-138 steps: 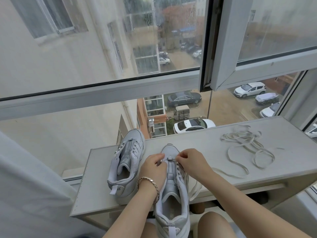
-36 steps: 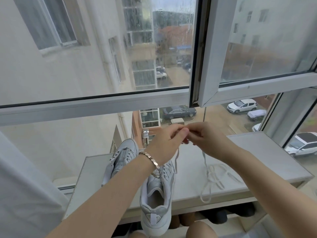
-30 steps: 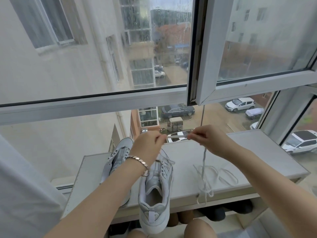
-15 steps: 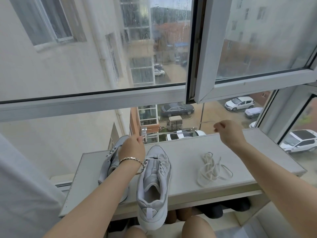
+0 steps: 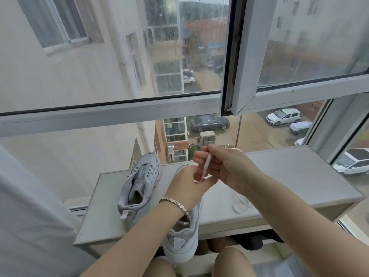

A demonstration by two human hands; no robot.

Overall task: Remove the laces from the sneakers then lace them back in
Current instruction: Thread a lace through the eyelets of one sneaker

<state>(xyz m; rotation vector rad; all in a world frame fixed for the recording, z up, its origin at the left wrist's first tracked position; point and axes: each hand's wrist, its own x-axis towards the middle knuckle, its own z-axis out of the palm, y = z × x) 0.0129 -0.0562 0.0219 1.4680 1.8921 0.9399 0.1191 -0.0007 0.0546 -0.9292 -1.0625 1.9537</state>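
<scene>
Head view, 1 moment recorded. 2 grey-white sneakers stand on the grey tabletop (image 5: 289, 176) in front of a window frame (image 5: 119, 110). The far sneaker (image 5: 139, 184) sits to the left, with its toe toward the glass and its heel tab toward the person. The near sneaker (image 5: 180, 240) lies just to its right, heel overhanging the tabletop's front edge. Its forepart is covered by the left hand (image 5: 187, 186).

Left hand: raised over that forepart, fingers curled, thumb extended to the right, pinching the lower end of the lace (image 5: 206, 166). A metal bracelet (image 5: 175, 204) circles the left wrist.

Right hand (image 5: 225, 168): just above and to the right of the left hand, fingers bent, gripping the upper part of the same lace.

The lace runs as a short white strip between the 2 hands, clear of the tabletop. A loose lace (image 5: 241, 202) lies on the tabletop to the right of the near sneaker, partly hidden behind the right forearm. Whether the held lace passes through any eyelet cannot be determined.
</scene>
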